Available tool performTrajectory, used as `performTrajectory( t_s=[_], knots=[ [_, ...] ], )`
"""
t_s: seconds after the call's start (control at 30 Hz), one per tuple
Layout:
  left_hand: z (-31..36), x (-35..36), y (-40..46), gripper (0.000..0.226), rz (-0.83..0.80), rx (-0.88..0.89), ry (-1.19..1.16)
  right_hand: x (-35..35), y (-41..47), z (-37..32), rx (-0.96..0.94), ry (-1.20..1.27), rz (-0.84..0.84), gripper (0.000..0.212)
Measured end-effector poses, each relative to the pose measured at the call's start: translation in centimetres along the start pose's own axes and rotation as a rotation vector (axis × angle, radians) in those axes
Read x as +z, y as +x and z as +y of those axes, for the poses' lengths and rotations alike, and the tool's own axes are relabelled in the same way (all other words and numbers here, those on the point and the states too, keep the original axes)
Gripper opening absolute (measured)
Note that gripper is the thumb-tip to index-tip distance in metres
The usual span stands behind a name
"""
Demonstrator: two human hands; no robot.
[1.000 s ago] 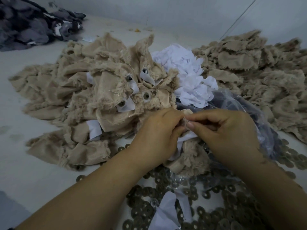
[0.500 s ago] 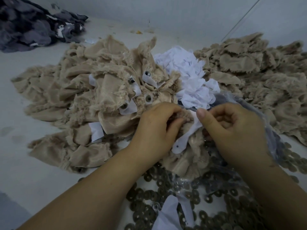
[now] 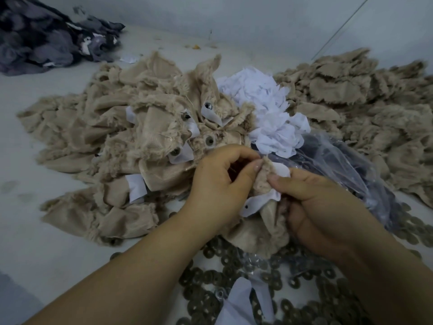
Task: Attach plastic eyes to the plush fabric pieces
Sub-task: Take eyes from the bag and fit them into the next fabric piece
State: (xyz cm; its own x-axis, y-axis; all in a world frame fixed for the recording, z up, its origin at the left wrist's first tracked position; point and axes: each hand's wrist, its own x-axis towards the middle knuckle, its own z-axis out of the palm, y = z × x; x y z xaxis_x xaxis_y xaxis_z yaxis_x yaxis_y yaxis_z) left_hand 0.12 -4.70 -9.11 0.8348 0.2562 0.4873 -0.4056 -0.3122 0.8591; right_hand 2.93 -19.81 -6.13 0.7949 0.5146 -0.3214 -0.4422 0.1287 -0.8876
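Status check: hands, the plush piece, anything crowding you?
Left hand and right hand both pinch the plush piece, white tag attached. Washers and clear bag crowd close.

A single wide-angle head-worn view looks forward and down, from just above the person's forearms, which enter from six o'clock. It sits close: the left hand [image 3: 219, 181] and right hand [image 3: 321, 207] fill the lower centre. The pale grey desk [image 3: 42, 242] runs away toward twelve o'clock, where a pale wall [image 3: 257, 17] closes the view. Straight lines bow near the edges. The heap of tan plush fabric pieces [image 3: 131, 127] lies at ten o'clock, near the lens.
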Motion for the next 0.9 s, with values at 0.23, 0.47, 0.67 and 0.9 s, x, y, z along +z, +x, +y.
performTrajectory(
  t_s=[0.23,0.47,0.67,0.9],
  knots=[
    [0.7,0.0,-0.2,0.021,0.043,-0.027,-0.122,0.4,-0.2,-0.2,-0.09,0.034,0.002,0.035],
    [0.8,-0.1,-0.2,0.025,0.047,-0.057,-0.044,0.5,-0.3,0.3,-0.175,-0.057,0.128,0.026],
    [0.9,0.1,-0.1,0.024,0.024,-0.089,-0.112,0.3,-0.2,0.1,-0.175,-0.004,0.127,0.02],
    [0.9,0.1,-0.5,0.013,0.009,0.076,-0.059,0.7,-0.4,-0.2,-0.144,0.098,0.102,0.036]
  ],
)
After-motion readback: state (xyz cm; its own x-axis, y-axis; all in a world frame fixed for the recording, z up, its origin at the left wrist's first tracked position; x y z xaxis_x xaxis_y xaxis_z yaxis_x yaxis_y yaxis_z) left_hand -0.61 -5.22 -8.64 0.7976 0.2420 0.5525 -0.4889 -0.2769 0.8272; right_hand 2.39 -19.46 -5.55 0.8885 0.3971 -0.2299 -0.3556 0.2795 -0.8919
